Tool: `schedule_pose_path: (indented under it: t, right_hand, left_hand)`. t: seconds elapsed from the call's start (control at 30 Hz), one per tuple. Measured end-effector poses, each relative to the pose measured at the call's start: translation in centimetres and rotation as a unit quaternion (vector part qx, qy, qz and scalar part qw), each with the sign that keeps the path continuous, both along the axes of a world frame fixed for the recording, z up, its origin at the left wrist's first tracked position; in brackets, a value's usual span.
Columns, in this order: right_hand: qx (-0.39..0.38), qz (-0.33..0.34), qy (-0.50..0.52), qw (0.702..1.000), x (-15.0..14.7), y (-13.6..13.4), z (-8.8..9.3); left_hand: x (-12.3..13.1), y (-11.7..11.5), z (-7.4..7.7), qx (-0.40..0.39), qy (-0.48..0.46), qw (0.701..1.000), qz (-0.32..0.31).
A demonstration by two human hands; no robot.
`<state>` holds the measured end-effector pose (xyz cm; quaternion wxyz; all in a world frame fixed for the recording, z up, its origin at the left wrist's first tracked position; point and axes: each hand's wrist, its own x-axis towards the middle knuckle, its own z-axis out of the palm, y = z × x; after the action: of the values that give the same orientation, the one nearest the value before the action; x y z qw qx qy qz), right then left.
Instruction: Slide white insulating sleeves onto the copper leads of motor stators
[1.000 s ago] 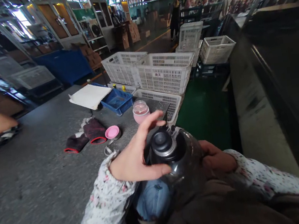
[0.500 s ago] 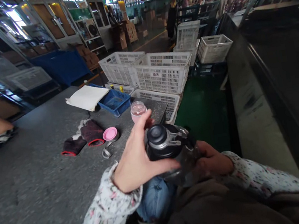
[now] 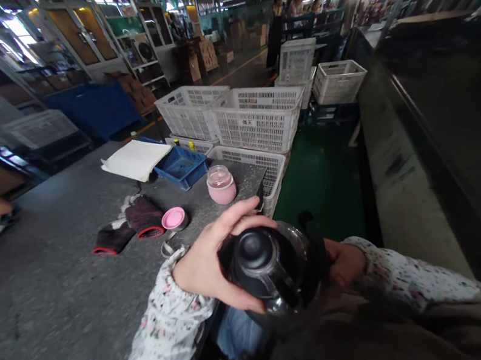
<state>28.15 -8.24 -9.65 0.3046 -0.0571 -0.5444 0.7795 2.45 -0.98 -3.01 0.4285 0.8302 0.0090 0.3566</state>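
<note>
Pot (image 3: pixel 302 249): being held above the lap (image 3: pixel 238 331), just off the edge of the table (image 3: pixel 75 324). Clamping round the lid (image 3: pixel 260 258) with the left hand (image 3: pixel 208 263), curling the thumb along its near side and the fingers along its far side. Gripping the pot's side with the right hand (image 3: pixel 345 261), partly losing its fingertips in shadow. Pointing the lid end upward towards the head camera and slightly leftward; seemingly tilting the long axis, while hiding the base from view. Showing clear walls beside the lid, without giving away any contents. Seeing, beyond the left hand, a pink jar (image 3: pixel 223 191) standing upright and uncapped near the table's far corner, showing a clear neck above a pink body, with an inside too small to read. Finding a pink cap (image 3: pixel 174 218) to its left, lying just beside dark gloves (image 3: pixel 145 214). Seeing a blue tray (image 3: pixel 183 165) farther back, with paper (image 3: pixel 136 159) overlapping its left end. Glimpsing white crates (image 3: pixel 270 135) past the table, stacking up and opening upward.
</note>
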Motion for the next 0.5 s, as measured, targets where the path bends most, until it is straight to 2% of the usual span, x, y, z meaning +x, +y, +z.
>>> schedule_pose_path:
  t: [0.1, 0.17, 0.2, 0.23, 0.3, 0.37, 0.43, 0.5]
  right_hand:
    - [0.048, -0.007, 0.008, 0.999, 0.2, 0.2, 0.9]
    - [0.139, -0.036, -0.035, 0.989, 0.9, 0.4, 2.3]
    - [0.210, -0.075, -0.073, 0.972, 1.4, 0.5, 3.2]
    - [0.293, -0.130, -0.111, 0.941, 1.9, 0.4, 4.2]
    - [0.455, -0.234, -0.191, 0.837, 3.2, -0.1, 6.2]
    - [0.554, -0.296, -0.248, 0.737, 4.8, -1.1, 8.1]
    - [0.584, -0.347, -0.280, 0.678, 6.9, -2.5, 9.5]
    - [0.563, -0.450, -0.295, 0.628, 9.6, -4.1, 10.6]
  left_hand:
    - [0.1, -0.1, 0.1, 0.005, 0.002, 1.000, -0.013]
    - [0.3, -0.2, 0.0, -0.006, 0.003, 1.000, -0.010]
    - [0.4, -0.1, -0.2, -0.012, 0.000, 1.000, 0.001]
    - [0.4, 0.0, -0.3, -0.015, -0.006, 1.000, 0.019]
    - [0.5, 0.4, -0.7, -0.009, -0.028, 0.997, 0.069]
    - [0.5, 0.9, -0.9, 0.005, -0.060, 0.992, 0.115]
    - [0.4, 1.3, -0.9, 0.015, -0.086, 0.985, 0.149]
    - [0.3, 1.5, -0.7, 0.020, -0.112, 0.980, 0.166]
